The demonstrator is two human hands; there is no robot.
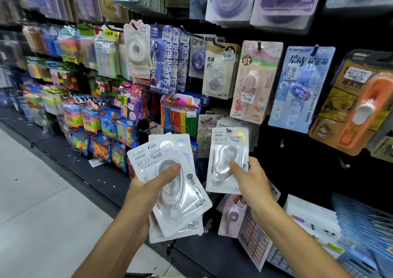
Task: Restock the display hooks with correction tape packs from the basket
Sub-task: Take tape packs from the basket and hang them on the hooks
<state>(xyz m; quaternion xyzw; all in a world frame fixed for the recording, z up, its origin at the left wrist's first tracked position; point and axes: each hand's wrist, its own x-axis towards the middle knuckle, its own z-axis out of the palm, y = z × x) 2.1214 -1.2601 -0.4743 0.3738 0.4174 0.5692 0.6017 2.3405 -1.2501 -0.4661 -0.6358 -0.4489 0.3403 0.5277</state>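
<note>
Before the display wall: a person stands close to a black pegboard (297,160) hung with stationery, both hands raised at the lower row
Left hand (146,188): grasps a fanned stack of white packs (170,184), thumb pressed on the top blister, the other fingers hidden behind the cards
Right hand (253,182): pinches a single pack (228,160) by its lower right part, thumb on the front; the fingers behind the card cannot be seen
Single pack: held upright, its hang hole at the top seems to sit at or just over the tip of a display hook (228,130); whether it is threaded on cannot be told
Hung stock: more packs of the same white kind (209,133) hang just behind and to the left of the single pack
Basket: not in view
Step in hand: hanging one pack, with the stack waiting as supply
Next move calls for: lining the hole with the hook tip, sliding the card back, then releasing the pinch and drawing the next pack off the stack
Judgement of progress: several packs remain in the left hand, so restocking looks partway done
Risk: the fanned stack could slip, since only a thumb shows clamping it
</note>
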